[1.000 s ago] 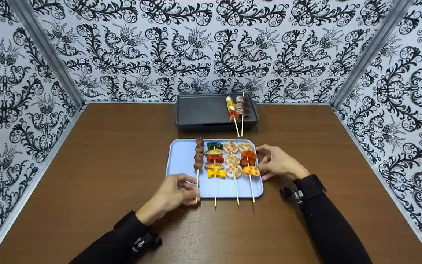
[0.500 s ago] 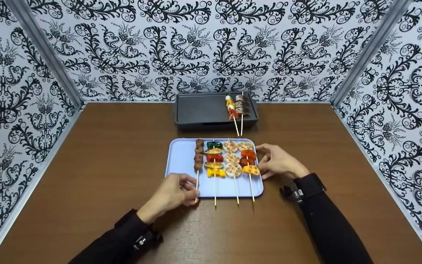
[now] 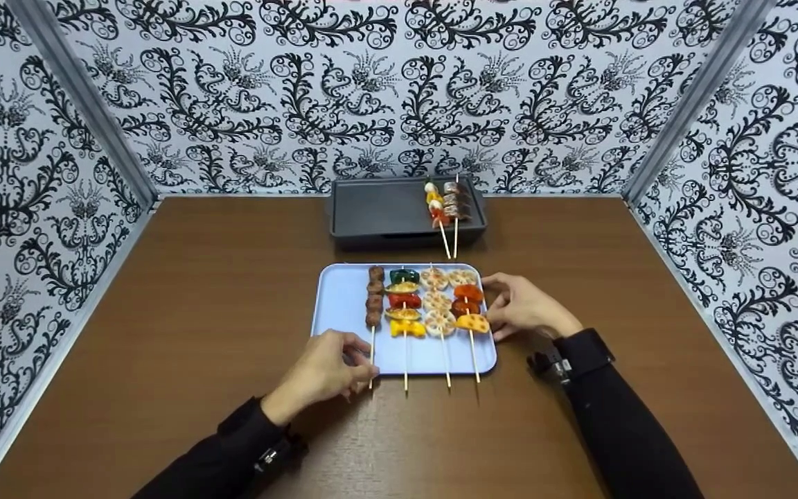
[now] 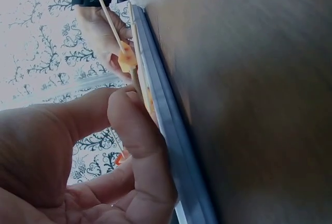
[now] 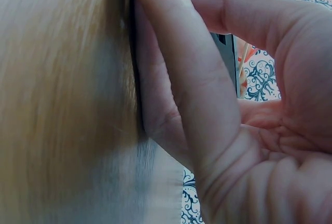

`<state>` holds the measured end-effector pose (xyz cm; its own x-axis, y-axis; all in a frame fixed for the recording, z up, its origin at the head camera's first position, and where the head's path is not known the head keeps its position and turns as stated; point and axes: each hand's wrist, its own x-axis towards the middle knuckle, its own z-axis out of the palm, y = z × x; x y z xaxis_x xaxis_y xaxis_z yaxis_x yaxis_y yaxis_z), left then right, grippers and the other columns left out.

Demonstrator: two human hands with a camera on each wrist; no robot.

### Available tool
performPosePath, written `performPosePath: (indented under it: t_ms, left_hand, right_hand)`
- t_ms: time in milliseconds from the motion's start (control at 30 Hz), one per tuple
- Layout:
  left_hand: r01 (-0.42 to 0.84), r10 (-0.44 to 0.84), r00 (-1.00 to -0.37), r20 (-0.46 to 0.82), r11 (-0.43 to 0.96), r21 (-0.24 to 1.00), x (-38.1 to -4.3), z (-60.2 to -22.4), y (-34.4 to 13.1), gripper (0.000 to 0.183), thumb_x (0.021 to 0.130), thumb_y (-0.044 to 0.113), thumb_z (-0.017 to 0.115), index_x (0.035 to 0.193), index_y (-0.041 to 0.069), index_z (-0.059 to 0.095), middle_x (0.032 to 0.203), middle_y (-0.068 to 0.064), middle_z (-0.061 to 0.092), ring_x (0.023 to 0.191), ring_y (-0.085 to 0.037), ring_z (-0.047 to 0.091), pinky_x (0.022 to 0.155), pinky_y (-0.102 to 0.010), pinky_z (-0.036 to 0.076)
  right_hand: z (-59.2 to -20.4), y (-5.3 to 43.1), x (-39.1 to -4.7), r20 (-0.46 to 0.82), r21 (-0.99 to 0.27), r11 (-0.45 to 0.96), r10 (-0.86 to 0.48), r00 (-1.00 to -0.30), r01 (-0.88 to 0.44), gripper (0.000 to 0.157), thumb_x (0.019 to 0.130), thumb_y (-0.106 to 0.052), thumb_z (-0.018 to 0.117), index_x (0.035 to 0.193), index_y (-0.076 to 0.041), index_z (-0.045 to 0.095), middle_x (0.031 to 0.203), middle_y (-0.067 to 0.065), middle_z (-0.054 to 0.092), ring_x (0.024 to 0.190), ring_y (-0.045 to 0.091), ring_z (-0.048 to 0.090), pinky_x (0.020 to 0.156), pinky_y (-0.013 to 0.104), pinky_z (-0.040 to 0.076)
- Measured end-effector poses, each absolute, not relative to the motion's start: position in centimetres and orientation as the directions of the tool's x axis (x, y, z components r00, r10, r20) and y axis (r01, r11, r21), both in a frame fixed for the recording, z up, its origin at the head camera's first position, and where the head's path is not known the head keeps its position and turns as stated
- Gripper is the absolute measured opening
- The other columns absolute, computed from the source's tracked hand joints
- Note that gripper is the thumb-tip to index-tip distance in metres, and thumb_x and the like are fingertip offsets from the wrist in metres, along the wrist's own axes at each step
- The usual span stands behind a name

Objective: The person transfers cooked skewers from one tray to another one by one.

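A pale blue tray (image 3: 340, 301) lies in front of me with several food skewers on it. My left hand (image 3: 328, 367) pinches the bare stick of the meatball skewer (image 3: 374, 303) at the tray's near edge; the stick's end pokes out below the thumb. Beside it lie a pepper skewer (image 3: 404, 301), a lotus root skewer (image 3: 437, 302) and, rightmost, a skewer with orange pieces (image 3: 467, 292). My right hand (image 3: 527, 305) holds the tray's right side. In the right wrist view, the right hand (image 5: 197, 73) has its fingers along the tray's edge, close to the tabletop.
A dark grey grill plate (image 3: 382, 208) stands behind the tray. At its right end lie a skewer with yellow, white and red pieces (image 3: 435, 204) and a grey fish-like skewer (image 3: 453, 201), their sticks hanging over the front. Patterned walls (image 3: 385, 90) enclose the brown table (image 3: 233, 277).
The meatball skewer has shifted slightly toward me on the tray, and the left fingers have changed their hold on its stick. The right hand stays at the tray's side.
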<state>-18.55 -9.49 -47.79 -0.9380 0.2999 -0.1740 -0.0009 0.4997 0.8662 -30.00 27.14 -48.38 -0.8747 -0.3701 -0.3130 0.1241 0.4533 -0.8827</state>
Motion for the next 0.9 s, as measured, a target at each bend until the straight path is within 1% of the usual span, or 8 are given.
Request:
performPosePath:
  t_ms: [200, 333, 433, 533, 633, 767, 900]
  left_hand:
    - [0.014, 0.305, -0.937, -0.169, 0.518, 0.855, -18.5, -47.6, -9.9, 0.036, 0.085, 0.021, 0.081, 0.113, 0.002, 0.069, 0.083, -0.007, 0.072, 0.054, -0.019, 0.068, 0.052, -0.041, 0.060]
    - [0.044, 0.289, -0.946, -0.147, 0.566, 0.823, -18.5, -47.2, -10.0, 0.034, 0.085, 0.027, 0.080, 0.109, 0.006, 0.071, 0.082, -0.005, 0.071, 0.053, -0.017, 0.067, 0.050, -0.035, 0.058]
    - [0.068, 0.274, -0.953, -0.128, 0.607, 0.792, -18.5, -46.9, -10.0, 0.034, 0.086, 0.031, 0.080, 0.110, 0.009, 0.071, 0.082, -0.001, 0.071, 0.053, -0.015, 0.067, 0.048, -0.029, 0.055]
    - [0.088, 0.261, -0.960, -0.100, 0.622, 0.778, -18.6, -46.6, -10.1, 0.037, 0.086, 0.034, 0.079, 0.113, 0.010, 0.070, 0.084, 0.001, 0.071, 0.054, -0.013, 0.067, 0.048, -0.028, 0.054]
    - [0.119, 0.245, -0.968, -0.055, 0.640, 0.759, -18.8, -46.4, -10.3, 0.040, 0.086, 0.036, 0.079, 0.115, 0.011, 0.070, 0.088, 0.002, 0.072, 0.056, -0.010, 0.066, 0.051, -0.027, 0.053]
    - [0.152, 0.214, -0.977, 0.007, 0.669, 0.728, -19.0, -46.0, -10.3, 0.044, 0.084, 0.041, 0.079, 0.118, 0.014, 0.070, 0.099, -0.002, 0.074, 0.066, -0.008, 0.065, 0.059, -0.027, 0.053]
    - [0.175, 0.189, -0.980, 0.063, 0.668, 0.724, -19.4, -45.4, -10.1, 0.052, 0.081, 0.042, 0.082, 0.124, 0.018, 0.067, 0.112, -0.007, 0.071, 0.081, -0.013, 0.069, 0.073, -0.032, 0.058]
  right_hand:
    - [-48.4, 27.1, -30.1, -0.308, -0.879, 0.463, -0.369, -0.877, 0.114, 0.076, 0.083, 0.001, 0.074, 0.149, -0.010, 0.038, 0.092, 0.019, 0.067, 0.070, 0.029, 0.072, 0.067, 0.046, 0.064]
    - [-48.3, 27.1, -30.0, -0.314, -0.873, 0.474, -0.365, -0.876, 0.115, 0.076, 0.083, 0.000, 0.074, 0.149, -0.011, 0.038, 0.093, 0.019, 0.067, 0.071, 0.030, 0.072, 0.068, 0.047, 0.064]
    - [-48.2, 27.2, -29.9, -0.316, -0.871, 0.477, -0.357, -0.879, 0.120, 0.077, 0.083, 0.001, 0.075, 0.149, -0.010, 0.038, 0.094, 0.020, 0.067, 0.072, 0.030, 0.072, 0.068, 0.047, 0.063]
    - [-48.1, 27.3, -29.8, -0.313, -0.875, 0.468, -0.351, -0.882, 0.125, 0.078, 0.082, 0.000, 0.076, 0.149, -0.010, 0.038, 0.093, 0.020, 0.067, 0.073, 0.031, 0.072, 0.068, 0.047, 0.063]
    - [-48.1, 27.3, -29.8, -0.301, -0.884, 0.455, -0.367, -0.881, 0.112, 0.078, 0.082, 0.000, 0.076, 0.149, -0.008, 0.037, 0.093, 0.020, 0.067, 0.073, 0.031, 0.072, 0.068, 0.048, 0.063]
    - [-48.3, 27.2, -29.8, -0.290, -0.895, 0.435, -0.393, -0.873, 0.101, 0.074, 0.084, 0.001, 0.073, 0.149, -0.007, 0.037, 0.093, 0.020, 0.067, 0.075, 0.030, 0.072, 0.069, 0.048, 0.063]
    - [-48.4, 27.2, -29.9, -0.291, -0.896, 0.431, -0.398, -0.870, 0.102, 0.073, 0.085, 0.002, 0.071, 0.149, -0.007, 0.037, 0.094, 0.020, 0.067, 0.075, 0.030, 0.071, 0.069, 0.047, 0.063]
